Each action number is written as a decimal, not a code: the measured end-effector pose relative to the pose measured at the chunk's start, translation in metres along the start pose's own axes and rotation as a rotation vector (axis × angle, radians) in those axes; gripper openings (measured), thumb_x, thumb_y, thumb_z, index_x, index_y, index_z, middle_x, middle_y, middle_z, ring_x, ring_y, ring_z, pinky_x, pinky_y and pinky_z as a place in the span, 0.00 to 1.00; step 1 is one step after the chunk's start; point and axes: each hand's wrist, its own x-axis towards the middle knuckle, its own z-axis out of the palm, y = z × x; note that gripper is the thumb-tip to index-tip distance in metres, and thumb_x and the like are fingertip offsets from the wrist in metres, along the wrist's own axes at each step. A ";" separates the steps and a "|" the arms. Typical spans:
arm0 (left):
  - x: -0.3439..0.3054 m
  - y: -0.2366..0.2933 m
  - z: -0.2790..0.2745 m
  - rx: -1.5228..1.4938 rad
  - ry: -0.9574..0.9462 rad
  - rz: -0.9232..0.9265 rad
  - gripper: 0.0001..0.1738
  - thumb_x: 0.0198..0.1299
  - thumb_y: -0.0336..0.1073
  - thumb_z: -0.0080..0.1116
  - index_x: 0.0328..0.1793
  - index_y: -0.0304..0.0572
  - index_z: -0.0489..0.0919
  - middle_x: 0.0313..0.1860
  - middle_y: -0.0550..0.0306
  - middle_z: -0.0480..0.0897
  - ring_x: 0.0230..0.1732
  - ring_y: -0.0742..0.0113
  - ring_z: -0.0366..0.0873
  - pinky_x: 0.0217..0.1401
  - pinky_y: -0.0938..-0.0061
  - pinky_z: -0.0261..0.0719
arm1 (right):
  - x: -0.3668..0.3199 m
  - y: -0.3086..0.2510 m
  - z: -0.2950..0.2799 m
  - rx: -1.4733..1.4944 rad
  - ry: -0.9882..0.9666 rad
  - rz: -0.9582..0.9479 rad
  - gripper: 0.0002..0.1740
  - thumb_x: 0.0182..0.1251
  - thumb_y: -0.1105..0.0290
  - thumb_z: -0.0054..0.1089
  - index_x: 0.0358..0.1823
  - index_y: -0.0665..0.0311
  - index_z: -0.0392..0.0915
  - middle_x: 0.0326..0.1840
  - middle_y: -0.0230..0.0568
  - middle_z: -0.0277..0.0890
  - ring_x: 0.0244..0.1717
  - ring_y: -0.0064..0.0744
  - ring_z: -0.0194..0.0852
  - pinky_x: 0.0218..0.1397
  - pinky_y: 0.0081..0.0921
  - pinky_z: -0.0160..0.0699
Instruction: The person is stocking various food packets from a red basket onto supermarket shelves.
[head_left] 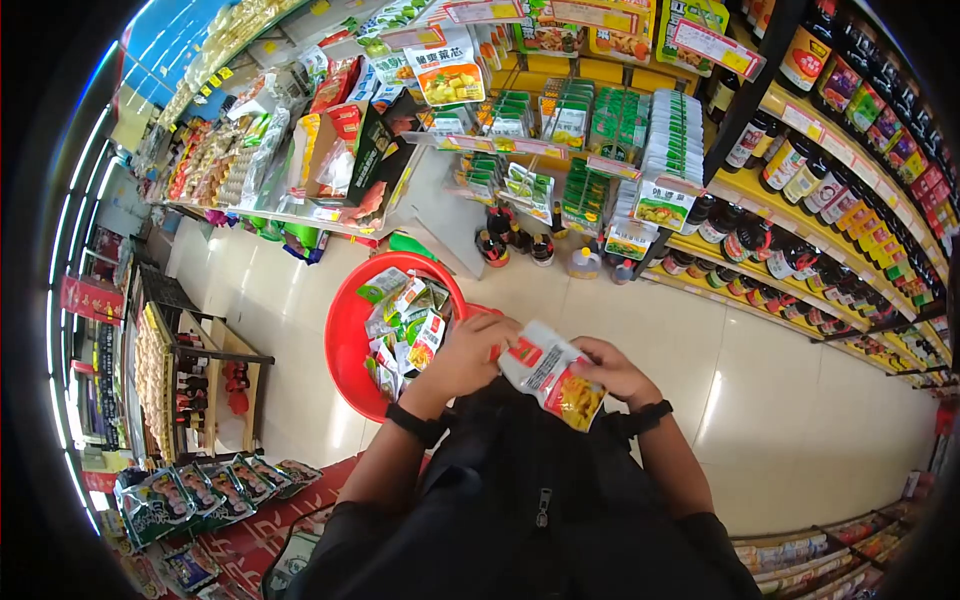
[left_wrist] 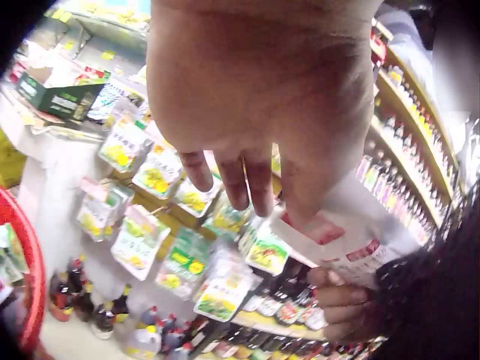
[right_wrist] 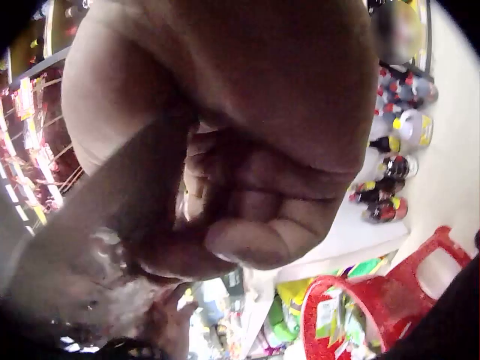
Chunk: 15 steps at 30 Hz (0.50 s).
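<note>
A silver-white food packet (head_left: 553,372) with red patches and a picture of yellow food is held up in front of the dark-clad torso. My left hand (head_left: 475,352) pinches its upper left corner; the left wrist view shows the thumb on the packet (left_wrist: 349,240) and other fingers (left_wrist: 235,184) extended beside it. On the opposite edge, my right hand (head_left: 615,375) grips the packet with the thumb on its front. Curled fingers of the right hand (right_wrist: 259,202) fill the right wrist view, where the packet (right_wrist: 105,187) looks dark and blurred.
A red plastic tub (head_left: 343,335) with several mixed packets stands on the floor to the left. Hanging packets (head_left: 665,150) fill the rack ahead. Dark sauce bottles (head_left: 495,245) stand on the floor beneath. Bottle shelves (head_left: 790,165) run along the right, and a snack counter (head_left: 300,205) is at left.
</note>
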 end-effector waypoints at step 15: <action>-0.191 -0.258 0.051 0.189 -0.454 -0.875 0.23 0.62 0.57 0.55 0.58 0.60 0.84 0.60 0.41 0.79 0.65 0.34 0.70 0.69 0.44 0.67 | -0.214 0.213 0.011 -0.357 1.081 0.732 0.18 0.61 0.65 0.63 0.42 0.76 0.78 0.37 0.48 0.82 0.35 0.34 0.81 0.36 0.34 0.81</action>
